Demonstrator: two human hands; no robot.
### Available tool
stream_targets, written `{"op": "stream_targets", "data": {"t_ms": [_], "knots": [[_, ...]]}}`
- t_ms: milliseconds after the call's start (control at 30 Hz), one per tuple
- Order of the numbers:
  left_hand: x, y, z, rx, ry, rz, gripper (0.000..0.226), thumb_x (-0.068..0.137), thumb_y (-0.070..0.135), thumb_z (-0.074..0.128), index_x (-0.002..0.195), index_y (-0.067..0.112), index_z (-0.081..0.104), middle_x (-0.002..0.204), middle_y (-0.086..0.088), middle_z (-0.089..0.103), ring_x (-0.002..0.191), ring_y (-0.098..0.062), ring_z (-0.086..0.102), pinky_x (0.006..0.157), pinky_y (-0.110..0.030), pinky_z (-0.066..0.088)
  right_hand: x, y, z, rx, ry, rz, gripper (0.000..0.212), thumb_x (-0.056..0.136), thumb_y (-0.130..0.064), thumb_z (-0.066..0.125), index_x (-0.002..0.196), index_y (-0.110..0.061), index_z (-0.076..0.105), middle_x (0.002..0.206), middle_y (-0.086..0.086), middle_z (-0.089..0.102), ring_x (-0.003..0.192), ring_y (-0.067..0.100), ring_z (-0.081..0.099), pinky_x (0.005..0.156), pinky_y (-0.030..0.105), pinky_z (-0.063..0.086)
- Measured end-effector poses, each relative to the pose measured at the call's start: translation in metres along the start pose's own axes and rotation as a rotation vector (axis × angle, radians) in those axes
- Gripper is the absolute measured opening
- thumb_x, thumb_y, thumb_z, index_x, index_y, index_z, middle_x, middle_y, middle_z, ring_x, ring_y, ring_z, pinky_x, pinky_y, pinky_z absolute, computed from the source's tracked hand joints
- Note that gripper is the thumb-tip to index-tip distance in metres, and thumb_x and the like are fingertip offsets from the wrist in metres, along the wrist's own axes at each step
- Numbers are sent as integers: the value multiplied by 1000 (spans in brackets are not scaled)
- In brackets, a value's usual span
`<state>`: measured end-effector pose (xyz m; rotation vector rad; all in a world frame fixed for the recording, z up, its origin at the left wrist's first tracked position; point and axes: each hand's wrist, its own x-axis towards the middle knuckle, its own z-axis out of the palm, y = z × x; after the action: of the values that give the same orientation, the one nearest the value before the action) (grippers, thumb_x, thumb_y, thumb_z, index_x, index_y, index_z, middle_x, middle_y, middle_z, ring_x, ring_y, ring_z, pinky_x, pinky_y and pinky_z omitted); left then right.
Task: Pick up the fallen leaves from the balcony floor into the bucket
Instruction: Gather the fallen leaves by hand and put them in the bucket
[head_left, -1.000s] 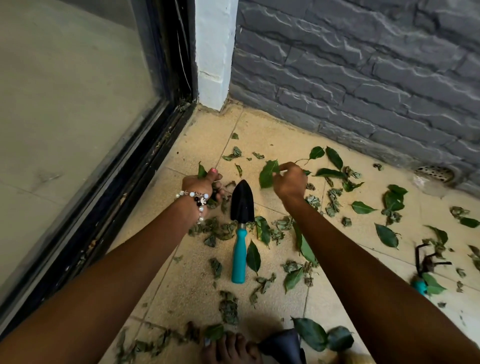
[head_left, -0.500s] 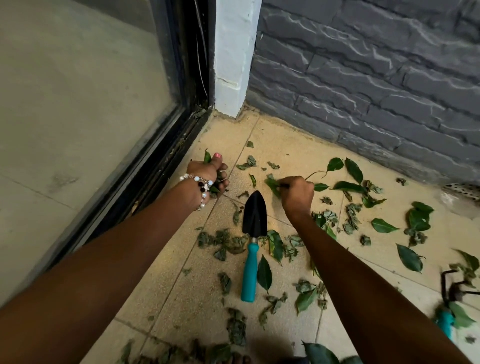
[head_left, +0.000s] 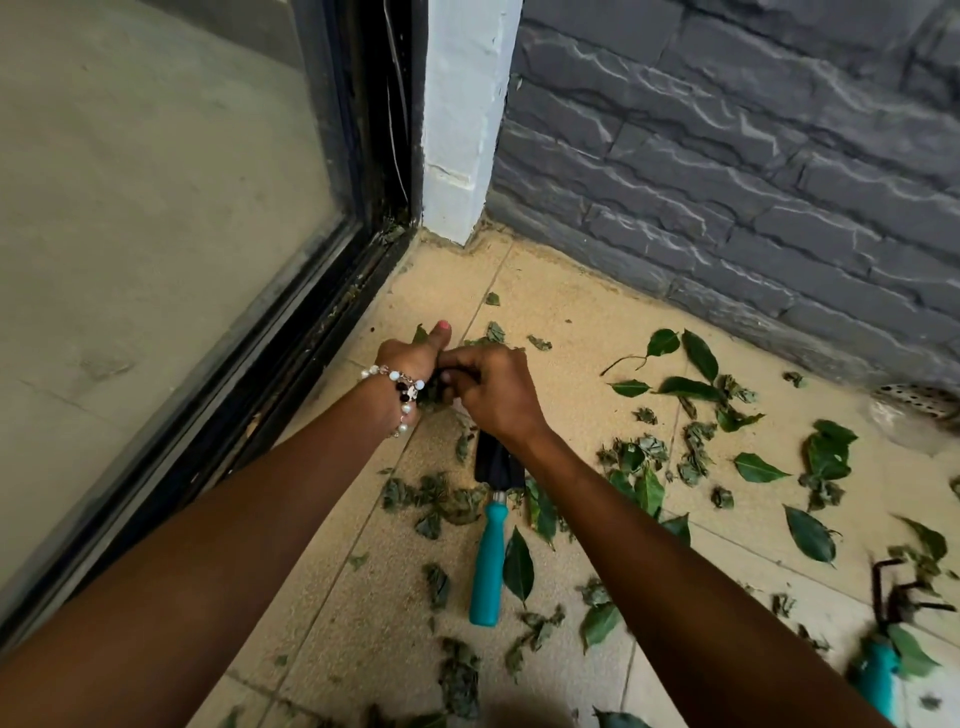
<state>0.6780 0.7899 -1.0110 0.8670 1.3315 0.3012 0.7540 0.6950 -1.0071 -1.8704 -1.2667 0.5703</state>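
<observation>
Green and dried leaves (head_left: 691, 447) lie scattered over the beige tiled balcony floor (head_left: 566, 322). My left hand (head_left: 415, 358), with a bead bracelet on the wrist, grips a bunch of gathered leaves (head_left: 434, 395), thumb up. My right hand (head_left: 493, 389) has come against the left one, its fingers curled onto that same bunch. Both hands hover just above the floor near the corner. No bucket is in view.
A trowel (head_left: 491, 551) with a teal handle and black blade lies on the floor under my right wrist. A small teal-handled rake (head_left: 883, 644) lies at the right edge. A glass sliding door (head_left: 156, 234) stands left, a grey stone wall (head_left: 727, 182) behind, a floor drain (head_left: 919, 402) far right.
My right hand picked a leaf from the floor and moved left to join my left hand. The view shifted toward the corner.
</observation>
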Motion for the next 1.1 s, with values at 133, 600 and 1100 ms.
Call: {"op": "stream_targets", "data": {"t_ms": [133,600,1100], "knots": [[5,-1,0,-117,-9,-1,31,85,29,74,85,2,60,70,-11,59,47,-20,55,44,-25,48,31,7,-9,338,61,258,14,74,3,79,77,-7,68,75,10,72,66,20,70,67,40,61],[10,2,-38,-178,-9,-88,30,89,30,68,81,3,60,53,-7,57,39,-14,47,37,-17,40,88,73,6,-638,-265,77,28,95,-13,50,116,3,56,124,28,50,116,39,49,96,39,42],[7,-6,-38,-157,-49,36,15,89,3,66,74,2,62,54,-7,66,44,-16,62,54,-27,54,55,92,-41,-663,20,147,26,90,1,52,107,-2,71,105,19,68,94,35,62,80,32,48]]}}
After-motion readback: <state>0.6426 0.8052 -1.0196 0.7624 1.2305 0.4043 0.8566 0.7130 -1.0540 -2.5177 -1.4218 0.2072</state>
